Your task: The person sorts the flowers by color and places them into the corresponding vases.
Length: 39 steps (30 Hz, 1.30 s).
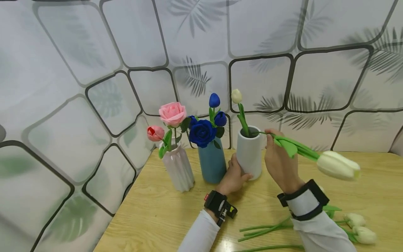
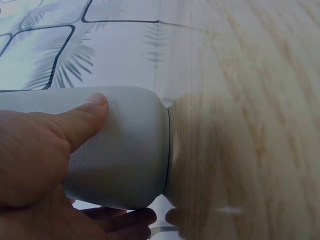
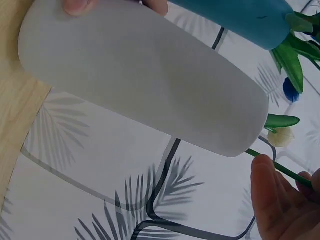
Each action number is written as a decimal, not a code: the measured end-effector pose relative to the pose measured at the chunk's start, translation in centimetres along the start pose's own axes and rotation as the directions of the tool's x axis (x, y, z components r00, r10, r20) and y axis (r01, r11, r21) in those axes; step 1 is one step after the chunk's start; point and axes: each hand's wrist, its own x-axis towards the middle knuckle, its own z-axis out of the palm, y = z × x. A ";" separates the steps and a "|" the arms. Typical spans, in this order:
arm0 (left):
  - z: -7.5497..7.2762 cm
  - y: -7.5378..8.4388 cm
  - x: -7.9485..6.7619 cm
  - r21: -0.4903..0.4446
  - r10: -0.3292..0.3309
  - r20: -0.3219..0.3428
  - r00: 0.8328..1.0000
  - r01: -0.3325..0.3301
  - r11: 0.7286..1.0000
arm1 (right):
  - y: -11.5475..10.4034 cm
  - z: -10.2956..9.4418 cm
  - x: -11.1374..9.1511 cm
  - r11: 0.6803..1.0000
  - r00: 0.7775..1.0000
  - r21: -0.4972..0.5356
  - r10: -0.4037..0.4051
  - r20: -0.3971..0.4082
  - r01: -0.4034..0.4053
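Note:
Low on its body, a white vase (image 1: 252, 154) is gripped by my left hand (image 1: 233, 178). In the left wrist view, the thumb lies along the vase's side and the fingers reach round under it. My right hand (image 1: 281, 161) pinches the green stem of a white tulip (image 1: 338, 165) beside the vase's mouth. The bloom points off to the right, and the stem's thin end is at the rim. The right wrist view shows this stem (image 3: 285, 171) running from the fingers to the rim. Another white tulip (image 1: 237, 96) stands upright in the vase.
Left of the white vase stand a blue vase (image 1: 213, 164) with blue flowers and a pale ribbed vase (image 1: 179, 169) with pink ones. More white tulips (image 1: 363, 234) lie on the wooden table (image 1: 151, 217), partly behind my right forearm. A patterned cloth (image 1: 201, 42) hangs behind.

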 end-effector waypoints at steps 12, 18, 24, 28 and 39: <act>0.0 0.1 -0.1 -0.024 -0.012 0.019 1.000 0.013 1.000 | 0.4 0.8 3.2 0.945 0.903 -0.312 0.051 0.426 0.094; -0.1 0.4 -0.1 0.003 -0.022 0.024 0.999 0.022 1.000 | 1.2 0.9 1.4 0.953 0.846 -0.300 0.125 0.519 0.043; -0.2 0.3 -0.1 0.008 -0.011 0.023 1.000 0.011 1.000 | 2.6 2.0 -1.9 0.968 0.870 -0.246 0.084 0.486 0.044; -0.1 0.2 0.0 0.008 -0.015 0.019 1.000 0.015 1.000 | 3.1 2.3 -3.6 0.978 0.861 -0.209 0.095 0.499 0.014; -0.1 0.2 0.0 -0.010 -0.015 0.013 1.000 0.015 1.000 | 4.2 1.2 -6.2 0.982 0.731 -0.117 0.186 0.657 -0.146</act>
